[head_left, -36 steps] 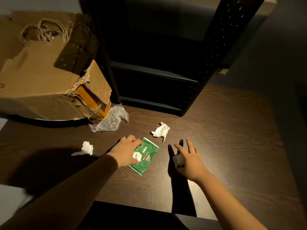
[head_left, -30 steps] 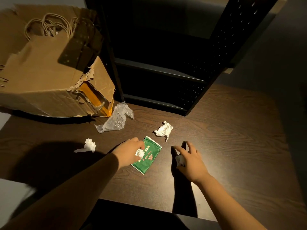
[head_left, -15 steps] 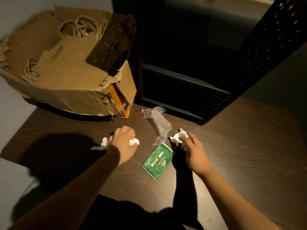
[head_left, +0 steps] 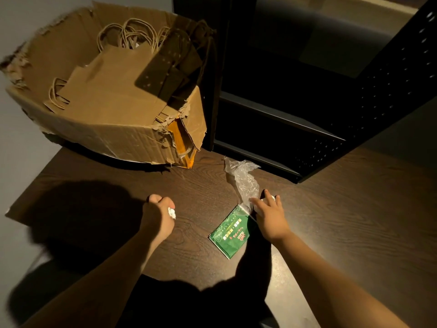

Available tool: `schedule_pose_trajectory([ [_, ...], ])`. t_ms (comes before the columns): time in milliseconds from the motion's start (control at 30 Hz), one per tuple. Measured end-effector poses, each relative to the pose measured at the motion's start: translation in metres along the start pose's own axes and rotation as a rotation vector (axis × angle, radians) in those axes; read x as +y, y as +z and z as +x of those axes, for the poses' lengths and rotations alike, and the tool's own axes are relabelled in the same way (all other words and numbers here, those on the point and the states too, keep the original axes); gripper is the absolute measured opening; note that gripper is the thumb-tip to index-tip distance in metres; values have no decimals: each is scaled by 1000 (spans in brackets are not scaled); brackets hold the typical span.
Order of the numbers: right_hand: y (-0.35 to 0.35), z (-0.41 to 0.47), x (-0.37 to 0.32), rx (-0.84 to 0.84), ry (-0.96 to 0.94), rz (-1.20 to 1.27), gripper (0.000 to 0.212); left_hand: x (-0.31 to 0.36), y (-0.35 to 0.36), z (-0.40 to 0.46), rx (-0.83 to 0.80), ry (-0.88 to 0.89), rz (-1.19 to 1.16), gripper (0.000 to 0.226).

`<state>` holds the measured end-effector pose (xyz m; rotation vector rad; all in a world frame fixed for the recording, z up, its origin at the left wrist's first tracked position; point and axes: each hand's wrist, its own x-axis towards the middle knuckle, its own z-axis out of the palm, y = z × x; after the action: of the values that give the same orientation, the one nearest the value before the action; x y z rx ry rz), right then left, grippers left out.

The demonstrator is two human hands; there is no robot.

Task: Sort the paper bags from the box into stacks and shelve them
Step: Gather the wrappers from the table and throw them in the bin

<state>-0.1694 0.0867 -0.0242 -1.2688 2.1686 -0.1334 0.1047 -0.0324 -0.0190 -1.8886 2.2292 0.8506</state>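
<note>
A torn cardboard box (head_left: 113,136) sits at the table's back left, holding brown paper bags (head_left: 111,91) with twisted handles. A black metal shelf unit (head_left: 283,95) stands to its right. My left hand (head_left: 158,214) is closed around crumpled white paper scraps over the table's middle. My right hand (head_left: 268,214) grips another white paper scrap, and its fingers touch the lower end of a clear plastic wrapper (head_left: 243,181). A green printed packet (head_left: 230,233) lies flat just left of that hand.
The dark wooden table (head_left: 343,221) runs right and forward; its left edge falls off near the box. Deep shadows from my arms cover the near-left part. The shelf's lower boards are dark.
The white scraps on the table are gone into my hands. My left hand left the green packet and closed on paper. My right hand moved up to the plastic wrapper. The camera swung left.
</note>
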Motion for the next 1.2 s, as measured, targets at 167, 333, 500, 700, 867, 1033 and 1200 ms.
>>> schedule_pose_trajectory([
  [167, 5, -1, 12, 42, -60, -23, 34, 19, -5, 2, -35, 70, -60, 12],
  [333, -2, -8, 16, 124, -81, 22, 22, 60, -15, 5, -91, 95, -118, 17],
  [500, -9, -15, 23, 163, -75, 203, 17, 90, -14, -1, -193, 176, -281, 12],
  [700, -21, -30, 23, 194, -54, 348, 11, 127, -8, -13, -410, 326, -297, 54],
  [867, -24, -46, 32, 177, 133, 674, 20, 153, 3, -24, -494, 320, -307, 54],
  [1033, -42, -68, 5, 290, 119, 1168, 26, 181, 14, -50, -477, 0, -892, 22],
  [1200, -41, -76, -45, 422, -113, 1310, 22, 203, 22, -80, -621, -372, -1532, 21],
])
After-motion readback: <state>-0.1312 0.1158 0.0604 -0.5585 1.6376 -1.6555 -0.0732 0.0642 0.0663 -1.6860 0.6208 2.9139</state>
